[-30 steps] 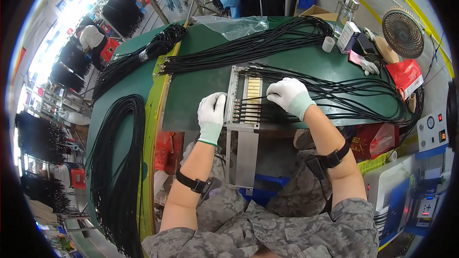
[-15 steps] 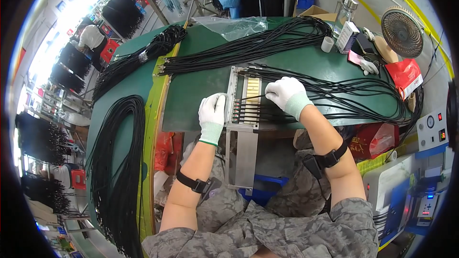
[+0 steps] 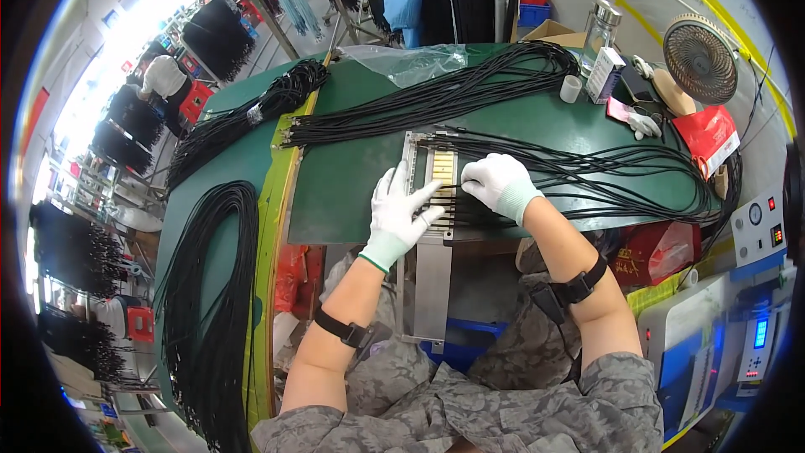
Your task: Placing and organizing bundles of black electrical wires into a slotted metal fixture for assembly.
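A metal jig [image 3: 431,277] with a row of yellowish slots lies across the front edge of the green table. Several black cables are set side by side in it and run off to the right as a loose bundle [image 3: 604,151]. My left hand [image 3: 394,211], in a white glove, lies over the jig's left part with its fingers spread, thumb and fingertips touching the slot area and hiding the lower cable ends. Just right of the slots, my gloved right hand [image 3: 501,183] is closed, pinching a black cable; its fingers partly hide that cable.
Another bundle of black cables [image 3: 436,96] lies across the back of the table [image 3: 335,193]. More cables [image 3: 205,277] hang looped at the left, past a yellow-green strip [image 3: 270,201]. A fan [image 3: 701,59], bottle [image 3: 602,27] and red bag [image 3: 704,138] stand back right; a control box [image 3: 757,222] is at right.
My left hand has moved right from beside the jig onto it, its fingers spreading. My right hand stays by the slots, still pinching a cable. The view has shifted slightly.
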A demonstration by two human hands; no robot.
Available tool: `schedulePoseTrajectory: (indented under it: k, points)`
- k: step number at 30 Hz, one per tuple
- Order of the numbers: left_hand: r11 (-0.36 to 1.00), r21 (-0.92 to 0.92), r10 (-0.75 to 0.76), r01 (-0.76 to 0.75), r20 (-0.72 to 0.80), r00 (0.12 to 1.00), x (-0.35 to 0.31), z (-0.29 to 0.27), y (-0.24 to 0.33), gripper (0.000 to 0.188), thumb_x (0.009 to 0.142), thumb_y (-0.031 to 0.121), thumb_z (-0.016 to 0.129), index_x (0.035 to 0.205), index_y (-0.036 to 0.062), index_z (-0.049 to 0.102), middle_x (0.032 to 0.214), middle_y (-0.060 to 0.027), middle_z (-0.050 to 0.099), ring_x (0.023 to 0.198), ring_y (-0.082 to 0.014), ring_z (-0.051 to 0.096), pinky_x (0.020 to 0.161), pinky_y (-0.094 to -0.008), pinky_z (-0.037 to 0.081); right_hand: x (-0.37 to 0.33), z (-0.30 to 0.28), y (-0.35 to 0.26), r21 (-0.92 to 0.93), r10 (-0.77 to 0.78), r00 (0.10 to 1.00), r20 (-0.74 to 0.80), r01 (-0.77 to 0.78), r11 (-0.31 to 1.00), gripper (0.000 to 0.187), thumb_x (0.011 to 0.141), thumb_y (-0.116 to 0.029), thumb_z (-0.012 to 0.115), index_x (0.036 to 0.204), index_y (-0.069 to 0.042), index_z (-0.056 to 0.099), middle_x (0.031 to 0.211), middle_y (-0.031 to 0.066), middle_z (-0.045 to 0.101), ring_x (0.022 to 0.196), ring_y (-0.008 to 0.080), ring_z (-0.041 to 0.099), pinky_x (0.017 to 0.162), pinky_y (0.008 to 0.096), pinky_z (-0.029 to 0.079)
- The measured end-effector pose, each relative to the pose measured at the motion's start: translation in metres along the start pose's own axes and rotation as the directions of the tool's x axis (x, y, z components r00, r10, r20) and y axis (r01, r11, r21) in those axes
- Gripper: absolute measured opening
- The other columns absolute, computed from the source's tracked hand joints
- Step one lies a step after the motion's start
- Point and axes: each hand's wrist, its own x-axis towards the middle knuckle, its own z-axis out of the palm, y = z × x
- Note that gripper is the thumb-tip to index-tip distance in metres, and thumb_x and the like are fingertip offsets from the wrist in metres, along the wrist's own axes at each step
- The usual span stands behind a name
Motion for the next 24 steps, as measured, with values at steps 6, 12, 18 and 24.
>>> schedulePoseTrajectory:
  k: [6,12,18,24]
  points:
    - [0.990,0.131,0.025,-0.041,0.121,0.992,0.007,-0.006,0.005,0.029,0.082,0.040,0.064,0.109,0.0310,0.070,0.136,-0.0210,0.046,0.123,-0.0427,0.041,0.105,-0.0507,0.030,0.008,0.004,0.010,0.078,-0.021,0.997,-0.071,0.027,0.997,0.018,0.083,-0.032,0.062,0.090,-0.017,0.068,0.085,0.0079,0.066,0.088,0.0283,0.060,0.077,0.0393,0.048]
    - [0.994,0.103,0.008,-0.025,0.158,0.987,0.010,-0.002,0.003,0.027,0.082,0.038,0.064,0.106,0.0293,0.072,0.134,-0.0219,0.047,0.124,-0.0440,0.040,0.105,-0.0488,0.032,0.030,0.023,0.031,-0.162,0.090,0.948,-0.305,-0.145,0.976,0.016,0.080,-0.031,0.065,0.090,-0.018,0.068,0.090,0.0046,0.065,0.089,0.0258,0.059,0.078,0.0377,0.047]
    - [0.997,0.043,0.065,-0.066,0.025,0.998,0.004,0.002,0.002,0.025,0.081,0.035,0.066,0.101,0.0225,0.073,0.126,-0.0181,0.055,0.119,-0.0399,0.046,0.102,-0.0471,0.034,0.035,0.022,0.035,-0.182,0.122,0.944,-0.305,-0.184,0.966,0.013,0.079,-0.027,0.067,0.085,-0.016,0.067,0.088,0.0042,0.064,0.086,0.0261,0.058,0.077,0.0381,0.046]
    - [0.946,-0.321,-0.113,0.056,-0.161,0.980,0.007,0.001,-0.011,0.018,0.085,0.023,0.065,0.095,0.0076,0.068,0.114,-0.0160,0.061,0.115,-0.0338,0.051,0.100,-0.0402,0.037,0.014,0.003,0.028,0.079,-0.082,0.968,-0.237,0.103,0.992,0.015,0.079,-0.026,0.067,0.085,-0.013,0.066,0.081,0.0067,0.064,0.085,0.0287,0.058,0.077,0.0388,0.046]
